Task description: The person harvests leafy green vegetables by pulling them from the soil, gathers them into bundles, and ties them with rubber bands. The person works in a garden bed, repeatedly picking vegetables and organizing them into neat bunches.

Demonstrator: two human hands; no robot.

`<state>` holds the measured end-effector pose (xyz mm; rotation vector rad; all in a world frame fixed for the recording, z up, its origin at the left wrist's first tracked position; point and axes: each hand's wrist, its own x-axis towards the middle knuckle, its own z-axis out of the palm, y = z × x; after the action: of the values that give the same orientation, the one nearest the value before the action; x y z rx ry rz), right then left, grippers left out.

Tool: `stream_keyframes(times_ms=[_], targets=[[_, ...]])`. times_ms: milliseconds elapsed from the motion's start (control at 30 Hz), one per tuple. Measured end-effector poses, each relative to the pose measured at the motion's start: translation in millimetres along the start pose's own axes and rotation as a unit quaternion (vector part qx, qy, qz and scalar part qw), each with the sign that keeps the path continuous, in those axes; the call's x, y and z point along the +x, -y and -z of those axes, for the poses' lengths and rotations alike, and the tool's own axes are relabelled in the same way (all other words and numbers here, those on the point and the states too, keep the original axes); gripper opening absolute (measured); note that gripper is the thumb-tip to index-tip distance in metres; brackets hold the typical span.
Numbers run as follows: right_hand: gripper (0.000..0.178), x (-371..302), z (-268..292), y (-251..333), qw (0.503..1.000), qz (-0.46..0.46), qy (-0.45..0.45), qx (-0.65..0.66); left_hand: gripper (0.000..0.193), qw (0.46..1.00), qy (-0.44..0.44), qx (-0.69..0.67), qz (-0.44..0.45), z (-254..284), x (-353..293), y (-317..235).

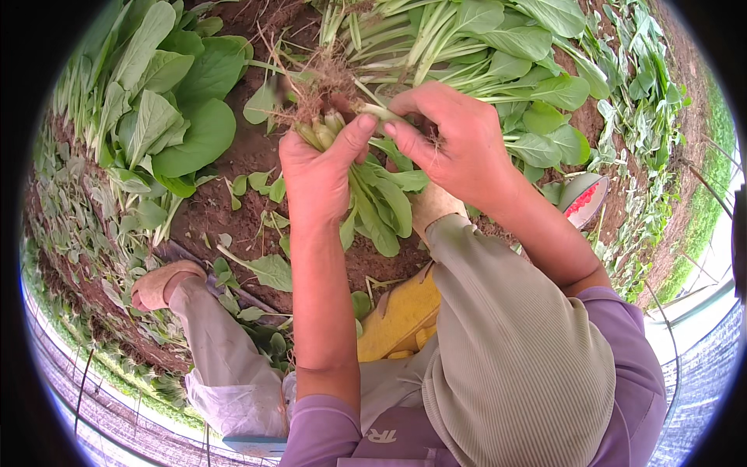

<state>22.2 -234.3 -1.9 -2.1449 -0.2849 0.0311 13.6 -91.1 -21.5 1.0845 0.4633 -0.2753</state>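
My left hand [317, 177] is closed around a small bunch of leafy greens [380, 208]. Its leaves hang down between my hands, and the tangled, soil-covered roots [317, 87] point up and away from me. At the root end, my right hand [461, 144] pinches a pale stalk [378, 112] between thumb and fingertips. The left thumb touches that same stalk. My right palm and remaining fingers are partly turned out of sight.
Piles of broad-leaved greens lie at far left [167, 101] and far right [498, 43]. Loose leaves [268, 270] dot the brown soil [233, 218]. A round pale dish with red inside [582, 198] sits right. Something yellow [398, 319] lies between my legs.
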Motion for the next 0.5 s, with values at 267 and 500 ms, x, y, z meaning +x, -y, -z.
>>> stream_keyframes(times_ms=[267, 500], targets=[[0.017, 0, 6, -3, 0.985, -0.122, 0.083, 0.089, 0.021, 1.0, 0.007, -0.004, -0.003, 2, -1, 2], [0.019, 4, 13, -2, 0.971, -0.177, 0.136, 0.086, 0.021, 1.0, 0.004, 0.021, 0.015, 1, 0, 4]])
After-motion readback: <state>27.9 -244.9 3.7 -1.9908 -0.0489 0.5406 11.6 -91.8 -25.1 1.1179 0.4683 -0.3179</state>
